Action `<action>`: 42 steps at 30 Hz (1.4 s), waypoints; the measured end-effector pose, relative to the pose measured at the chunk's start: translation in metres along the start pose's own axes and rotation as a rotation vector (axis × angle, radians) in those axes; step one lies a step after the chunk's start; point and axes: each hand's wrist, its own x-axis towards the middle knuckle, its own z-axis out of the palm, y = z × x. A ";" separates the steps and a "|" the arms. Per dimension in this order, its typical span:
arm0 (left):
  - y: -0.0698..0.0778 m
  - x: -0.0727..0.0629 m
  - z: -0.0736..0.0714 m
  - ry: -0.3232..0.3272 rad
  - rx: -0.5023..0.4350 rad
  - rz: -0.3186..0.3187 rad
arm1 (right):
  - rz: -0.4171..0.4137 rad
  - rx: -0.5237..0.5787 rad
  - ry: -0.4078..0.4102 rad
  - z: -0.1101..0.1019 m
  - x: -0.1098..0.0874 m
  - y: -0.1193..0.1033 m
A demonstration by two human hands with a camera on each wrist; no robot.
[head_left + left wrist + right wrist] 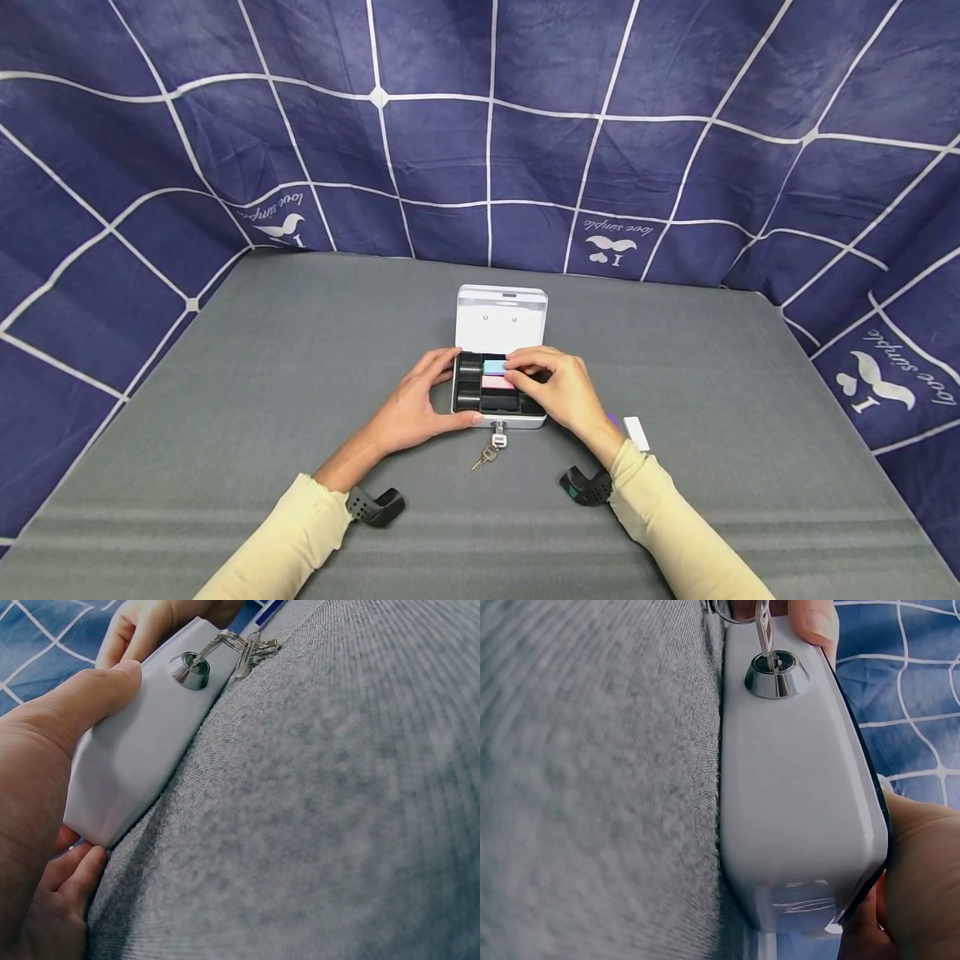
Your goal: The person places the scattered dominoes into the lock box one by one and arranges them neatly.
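A small white cash box (501, 421) stands with its lid (501, 321) raised, showing a black compartment tray (469, 385). My left hand (412, 404) grips the box's left side, thumb on the front wall and fingers along the far left. Inside the tray lie a light blue rectangular piece (492, 367) and, nearer me, a pink-edged pale one (495, 382). Reaching over the right side, my right hand (562, 387) pinches the light blue piece's right end between thumb and fingers. A key (765, 630) sits in the front lock (190, 672), and more keys (486, 457) hang from its ring.
Right of the box, a white rectangular piece (636, 433) lies on the grey cloth-covered table (360, 333), beside a purple thing (613, 420) partly hidden by my right wrist. Blue gridded fabric (435, 150) hangs behind the table and along its sides.
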 end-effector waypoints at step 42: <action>-0.001 0.001 0.000 0.002 0.011 0.013 | -0.027 -0.136 -0.015 0.001 0.004 -0.007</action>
